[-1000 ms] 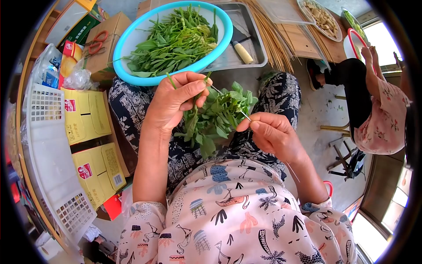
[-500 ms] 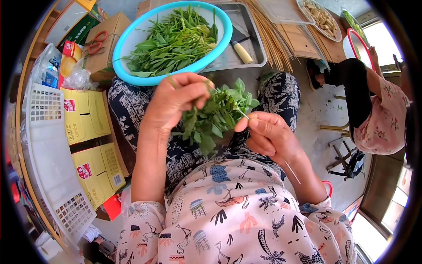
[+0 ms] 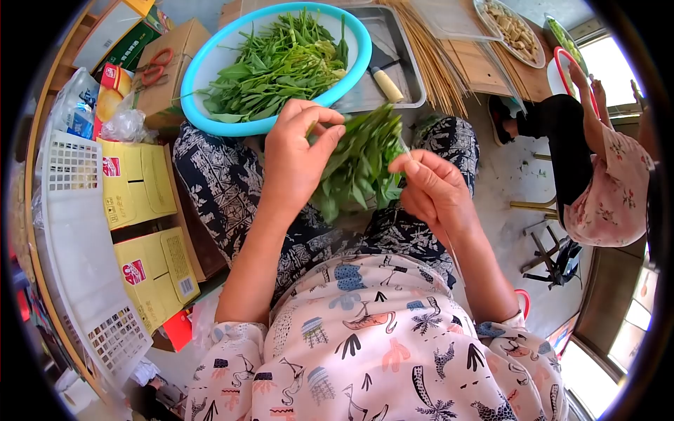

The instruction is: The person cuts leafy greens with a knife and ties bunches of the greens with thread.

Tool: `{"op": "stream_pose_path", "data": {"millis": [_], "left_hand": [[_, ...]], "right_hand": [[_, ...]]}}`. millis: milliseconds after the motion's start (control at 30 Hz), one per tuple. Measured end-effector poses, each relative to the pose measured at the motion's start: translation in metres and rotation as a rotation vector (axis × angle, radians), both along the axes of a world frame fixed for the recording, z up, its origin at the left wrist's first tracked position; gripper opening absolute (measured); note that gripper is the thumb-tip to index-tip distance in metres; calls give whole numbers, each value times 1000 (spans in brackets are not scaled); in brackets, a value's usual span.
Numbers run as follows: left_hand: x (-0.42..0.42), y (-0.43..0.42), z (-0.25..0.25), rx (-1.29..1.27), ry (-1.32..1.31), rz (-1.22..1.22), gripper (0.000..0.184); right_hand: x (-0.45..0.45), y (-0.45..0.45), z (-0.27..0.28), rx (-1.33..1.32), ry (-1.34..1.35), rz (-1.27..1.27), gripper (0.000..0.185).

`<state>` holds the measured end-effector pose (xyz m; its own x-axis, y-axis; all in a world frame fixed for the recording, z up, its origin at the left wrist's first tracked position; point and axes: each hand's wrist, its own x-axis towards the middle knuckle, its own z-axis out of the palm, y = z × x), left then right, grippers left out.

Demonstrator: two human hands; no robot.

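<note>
A bunch of leafy greens (image 3: 361, 165) hangs above my lap, threaded on a thin skewer (image 3: 404, 146). My right hand (image 3: 437, 191) pinches this skewer between thumb and fingers, and its tail end runs down along the wrist. My left hand (image 3: 302, 154) is at the left side of the bunch, fingers closed, with a bit of green stem showing between them. What its fingertips touch is partly hidden. Just beyond my hands, a blue-rimmed basin (image 3: 188, 91) holds a heap of loose leafy greens (image 3: 281, 70).
A metal tray (image 3: 419, 88) with a knife (image 3: 386, 84) lies behind the basin's right side. Bamboo skewers (image 3: 428, 49) and a plate of pale chunks (image 3: 512, 31) are further right. Scissors (image 3: 156, 67) rest on a cardboard box at left. Another person (image 3: 604, 168) sits at right.
The bunch on the skewer has swung up and right, turning more upright. My left hand has moved right against it, and my right hand has shifted slightly up.
</note>
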<state>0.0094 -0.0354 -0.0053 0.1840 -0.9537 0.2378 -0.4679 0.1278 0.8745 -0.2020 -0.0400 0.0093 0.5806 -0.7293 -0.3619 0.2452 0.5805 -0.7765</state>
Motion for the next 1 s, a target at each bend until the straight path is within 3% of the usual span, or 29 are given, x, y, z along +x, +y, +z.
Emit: {"op": "stream_pose_path", "data": {"millis": [100,200,367,467,533,567,633,833,1000], "left_hand": [[-16,3,0,44,-174,15,9],[-35,8,4,82,-303,-5,11],[-45,10,1,52,-351,-45,16],[-44,8,0,92,-228,-76,11],[-42,7,2,74,106,-149,10],[-41,7,0,75,109,-150,10],[-36,7,-4,142,522,-200,9],[-13,3,-1,229,637,-168,15],[6,-1,-2,269,877,-110,14]], "right_hand": [[11,-1,0,-90,68,-108,16],[27,0,2,-360,203,-151,19],[32,-6,-5,-397,268,-220,12],[29,-10,-8,-390,262,-250,9],[27,-15,-10,-306,197,-275,10],[25,-17,-11,-222,128,-298,10],[23,-18,-13,-232,172,-317,11],[8,-12,-2,-311,192,-186,22],[-10,6,10,-356,397,60,25]]}}
